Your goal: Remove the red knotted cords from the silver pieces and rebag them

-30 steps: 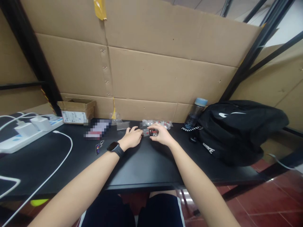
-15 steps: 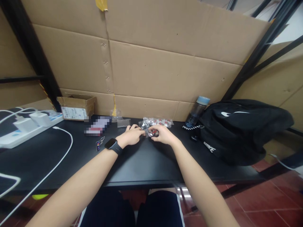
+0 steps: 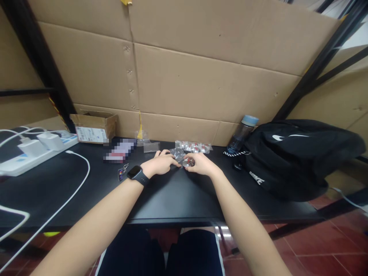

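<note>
From my head view I look down on a black, flat surface [image 3: 178,201]. My right hand [image 3: 202,165] is curled narrow, thumb on the near side and fingers on the far side, holding a small round silver-and-red item [image 3: 188,162] at the middle of the surface, toward the far edge. Its exact make is too small for me to read.

My left hand [image 3: 159,165] reaches in from the left, palm down, with its fingertips beside a crumpled clear plastic wrapper [image 3: 178,154]; I cannot tell whether they pinch it. The wrapper lies just beyond the gap between the two hands, close to the round item. A dark square-faced wristwatch [image 3: 138,175] sits on the left wrist.

Farther back, I see a row of clear-wrapped silver-and-red pieces [image 3: 195,146] near the brown cardboard panel [image 3: 186,88]. Left of them lies a flat clear plastic packet [image 3: 151,147]. At the far left stands an open brown cardboard box [image 3: 93,129] with a white label, and a small colourful keychain [image 3: 120,174] rests near the watch. To the right, a clear bottle with a pale blue lid [image 3: 240,136] stands just beside a black fabric backpack [image 3: 299,157].
</note>
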A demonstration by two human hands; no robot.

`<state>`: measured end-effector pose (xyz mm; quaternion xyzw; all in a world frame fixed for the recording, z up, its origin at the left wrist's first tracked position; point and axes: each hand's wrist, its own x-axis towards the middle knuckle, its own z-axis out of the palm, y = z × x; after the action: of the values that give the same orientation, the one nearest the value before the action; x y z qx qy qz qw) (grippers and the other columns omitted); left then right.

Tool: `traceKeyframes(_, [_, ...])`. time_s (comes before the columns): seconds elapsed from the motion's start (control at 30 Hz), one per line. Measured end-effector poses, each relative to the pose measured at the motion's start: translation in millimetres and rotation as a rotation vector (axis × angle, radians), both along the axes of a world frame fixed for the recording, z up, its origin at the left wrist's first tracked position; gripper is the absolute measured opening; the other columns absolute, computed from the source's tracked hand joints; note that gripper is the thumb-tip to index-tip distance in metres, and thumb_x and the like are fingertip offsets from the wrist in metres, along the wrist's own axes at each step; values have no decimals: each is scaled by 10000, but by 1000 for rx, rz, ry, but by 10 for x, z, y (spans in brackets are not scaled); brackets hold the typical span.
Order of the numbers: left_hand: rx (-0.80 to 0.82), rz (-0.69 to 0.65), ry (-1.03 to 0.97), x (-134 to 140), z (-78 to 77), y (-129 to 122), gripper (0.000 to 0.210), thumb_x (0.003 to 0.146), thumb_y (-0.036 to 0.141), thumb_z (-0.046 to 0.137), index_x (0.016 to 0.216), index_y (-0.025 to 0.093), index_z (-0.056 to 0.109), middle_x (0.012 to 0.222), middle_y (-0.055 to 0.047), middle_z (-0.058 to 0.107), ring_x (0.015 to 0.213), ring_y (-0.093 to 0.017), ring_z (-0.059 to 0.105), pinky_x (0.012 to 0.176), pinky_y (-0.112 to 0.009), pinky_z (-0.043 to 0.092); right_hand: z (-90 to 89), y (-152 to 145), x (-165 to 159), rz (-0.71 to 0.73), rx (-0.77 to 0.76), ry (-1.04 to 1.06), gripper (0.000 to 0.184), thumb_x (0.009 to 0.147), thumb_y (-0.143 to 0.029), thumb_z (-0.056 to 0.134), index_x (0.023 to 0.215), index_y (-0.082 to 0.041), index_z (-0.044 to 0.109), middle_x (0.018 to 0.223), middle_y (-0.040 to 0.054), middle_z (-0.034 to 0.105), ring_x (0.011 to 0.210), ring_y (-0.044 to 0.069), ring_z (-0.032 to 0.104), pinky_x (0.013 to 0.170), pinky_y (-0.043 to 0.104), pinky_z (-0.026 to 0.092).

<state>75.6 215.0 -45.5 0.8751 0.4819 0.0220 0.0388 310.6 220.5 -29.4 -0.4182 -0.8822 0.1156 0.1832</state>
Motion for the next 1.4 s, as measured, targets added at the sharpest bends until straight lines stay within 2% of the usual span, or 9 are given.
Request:
traceKeyframes(0.13, [-28, 3, 11, 17, 44, -18, 672, 846, 54, 436, 1292, 523, 619, 1497, 50, 518, 1385, -310, 343, 1077, -532, 289, -33, 6, -21, -10, 2, -13, 355, 751, -274, 763, 1096, -212, 705, 812, 11, 720, 734, 162, 629, 689, 252, 440])
traceKeyframes(0.33, [-53, 0, 20, 23, 68, -26, 657, 848, 61, 444, 1294, 511, 621, 1509, 65, 508, 1396, -287, 341, 1108, -529, 267, -57, 17, -42, -6, 28, -15, 349, 738, -270, 782, 1075, -208, 716, 911, 36, 732, 796, 176, 647, 731, 261, 455])
traceKeyframes(0.67, [-89, -48, -1, -20, 97, -17, 627, 859, 84, 422, 1266, 505, 647, 1509, 63, 509, 1390, -295, 346, 1109, -542, 267, -7, -15, -43, 17, 75, 11, 405, 697, -243, 833, 1084, -228, 717, 1038, 49, 726, 909, 210, 665, 776, 284, 469])
traceKeyframes(0.87, [-135, -111, 6, -76, 126, -1, 616, 832, 88, 444, 1176, 534, 691, 1504, 93, 508, 1393, -314, 346, 1109, -576, 243, 116, -85, -25, 145, -4, 23, 401, 670, -162, 840, 1049, -206, 717, 974, 19, 721, 777, 160, 658, 734, 251, 451])
traceKeyframes(1.0, [-140, -128, 11, -78, 144, -11, 624, 808, 67, 448, 1137, 528, 713, 1485, 116, 527, 1392, -307, 346, 1112, -552, 243, 104, -76, -28, 135, -7, 23, 395, 685, -184, 844, 1054, -208, 706, 948, 6, 710, 667, 126, 621, 681, 243, 434])
traceKeyframes(1.2, [-146, -138, 14, -65, 148, -20, 638, 805, 56, 441, 1133, 531, 712, 1481, 119, 530, 1392, -303, 333, 1113, -551, 234, 27, -25, -39, 64, 109, 24, 436, 661, -253, 885, 1062, -227, 713, 1060, 51, 692, 980, 226, 636, 813, 291, 454])
traceKeyframes(1.4, [-168, -159, 8, -98, 145, -3, 636, 836, 55, 418, 1131, 537, 711, 1510, 111, 500, 1400, -315, 339, 1114, -598, 222, -36, -11, -71, 14, 129, 43, 454, 661, -281, 888, 1074, -249, 701, 1126, 47, 641, 1036, 233, 621, 880, 329, 467])
